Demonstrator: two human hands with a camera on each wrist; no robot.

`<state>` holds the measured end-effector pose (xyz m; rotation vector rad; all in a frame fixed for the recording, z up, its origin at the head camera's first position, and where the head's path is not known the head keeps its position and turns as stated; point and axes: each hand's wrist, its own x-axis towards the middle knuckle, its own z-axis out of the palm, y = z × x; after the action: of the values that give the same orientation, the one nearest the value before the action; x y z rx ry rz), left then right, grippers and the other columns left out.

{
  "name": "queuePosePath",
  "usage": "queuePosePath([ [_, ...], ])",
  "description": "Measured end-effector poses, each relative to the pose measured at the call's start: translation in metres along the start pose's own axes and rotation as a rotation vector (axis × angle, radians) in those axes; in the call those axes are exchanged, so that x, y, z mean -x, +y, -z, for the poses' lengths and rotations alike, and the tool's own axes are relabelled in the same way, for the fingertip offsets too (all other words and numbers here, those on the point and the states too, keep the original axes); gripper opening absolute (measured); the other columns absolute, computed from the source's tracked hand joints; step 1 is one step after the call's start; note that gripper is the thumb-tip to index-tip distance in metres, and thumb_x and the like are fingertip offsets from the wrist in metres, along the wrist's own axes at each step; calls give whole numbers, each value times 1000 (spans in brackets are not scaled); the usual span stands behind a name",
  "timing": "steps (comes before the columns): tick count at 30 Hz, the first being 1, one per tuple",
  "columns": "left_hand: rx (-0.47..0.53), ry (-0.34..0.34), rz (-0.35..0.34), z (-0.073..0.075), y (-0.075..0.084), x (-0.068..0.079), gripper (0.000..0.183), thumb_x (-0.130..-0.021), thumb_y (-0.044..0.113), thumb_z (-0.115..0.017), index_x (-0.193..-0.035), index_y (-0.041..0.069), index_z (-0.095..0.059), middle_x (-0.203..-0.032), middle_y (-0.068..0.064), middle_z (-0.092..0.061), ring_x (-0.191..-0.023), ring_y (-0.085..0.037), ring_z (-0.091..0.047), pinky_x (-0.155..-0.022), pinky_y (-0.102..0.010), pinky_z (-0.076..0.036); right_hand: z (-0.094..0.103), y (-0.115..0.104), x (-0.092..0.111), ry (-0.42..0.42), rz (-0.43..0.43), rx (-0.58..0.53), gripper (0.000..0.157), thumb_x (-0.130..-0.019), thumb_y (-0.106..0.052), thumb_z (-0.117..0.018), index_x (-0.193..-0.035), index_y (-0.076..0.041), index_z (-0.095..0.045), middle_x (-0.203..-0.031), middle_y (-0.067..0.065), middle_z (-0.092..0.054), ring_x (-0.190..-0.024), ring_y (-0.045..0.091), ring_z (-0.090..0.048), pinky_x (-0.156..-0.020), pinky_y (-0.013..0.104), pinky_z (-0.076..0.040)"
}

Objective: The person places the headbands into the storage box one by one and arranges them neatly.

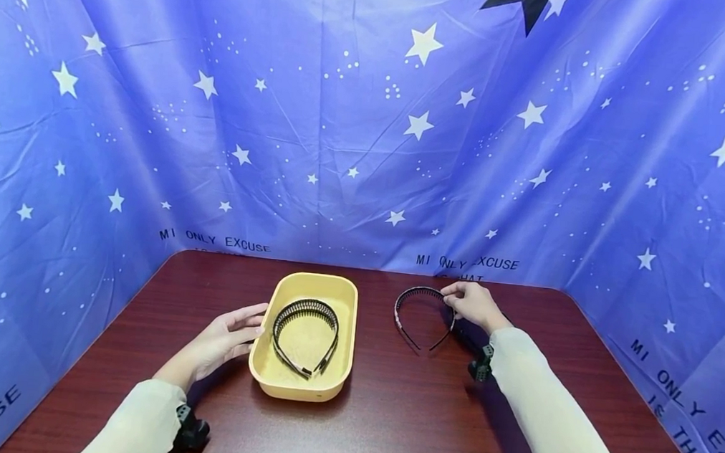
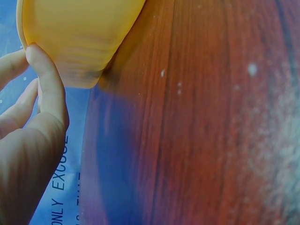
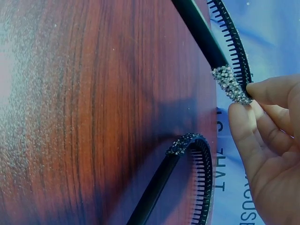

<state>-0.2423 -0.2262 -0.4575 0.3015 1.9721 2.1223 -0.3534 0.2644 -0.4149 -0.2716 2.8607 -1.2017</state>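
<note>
In the head view, my left hand [image 1: 223, 340] is at the left side of a yellow plastic tray [image 1: 345, 347], fingertips right at its rim. The left wrist view shows a bent finger [image 2: 49, 82] against the tray's wall [image 2: 79, 51]. Black toothed headbands [image 1: 284, 313] lie nested in the tray, their ends towards me. Right of the tray, my right hand [image 1: 472, 304] pinches a black headband [image 1: 398, 309] with sparkling trim between thumb and fingertips. The right wrist view shows the pinched glittery part [image 3: 229, 84]. Below it is a second glitter-trimmed headband [image 3: 157, 187], mostly hidden by my right arm in the head view.
A dark red wood-grain table [image 1: 410, 418] lies under everything. Blue cloth [image 1: 347, 110] with white stars and printed lettering hangs behind it and along both sides. Each sleeve carries a small black wrist camera, one on the left [image 1: 192, 429] and one on the right [image 1: 481, 364].
</note>
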Motion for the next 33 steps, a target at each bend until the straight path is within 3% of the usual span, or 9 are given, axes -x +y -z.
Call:
queuePosePath([
  [6, 1, -2, -1, 0, 1, 0, 63, -99, 2, -60, -154, -5, -29, -137, -27, -48, -108, -17, -62, -91, -36, -55, -1, -1, -1, -7, 3, -28, 24, -99, -10, -61, -118, 2, -68, -109, 20, -69, -88, 28, -69, -72, 39, -60],
  [17, 2, 2, 6, 0, 1, 0, 63, -99, 2, -60, -154, -5, -29, -138, -26, -47, -109, -17, -62, -91, -36, -55, -13, -13, 1, -20, 76, -13, 22, -97, -11, -62, -115, -1, -70, -103, 22, -70, -70, 22, -68, -67, 39, -60],
  [24, 0, 1, 8, 0, 0, 0, 64, -99, 3, -60, -154, -4, -29, -140, -28, -46, -110, -18, -62, -91, -36, -55, -16, -20, 1, -35, 89, -23, 21, -98, -12, -62, -116, -4, -70, -106, 21, -71, -82, 31, -68, -72, 43, -60],
  [33, 1, 3, 8, 0, 1, 1, 63, -99, 3, -60, -154, -5, -29, -140, -28, -46, -110, -18, -62, -91, -36, -55, -18, -34, 1, -52, 116, -28, 22, -99, -13, -62, -118, -6, -70, -107, 18, -70, -77, 21, -67, -77, 50, -58],
])
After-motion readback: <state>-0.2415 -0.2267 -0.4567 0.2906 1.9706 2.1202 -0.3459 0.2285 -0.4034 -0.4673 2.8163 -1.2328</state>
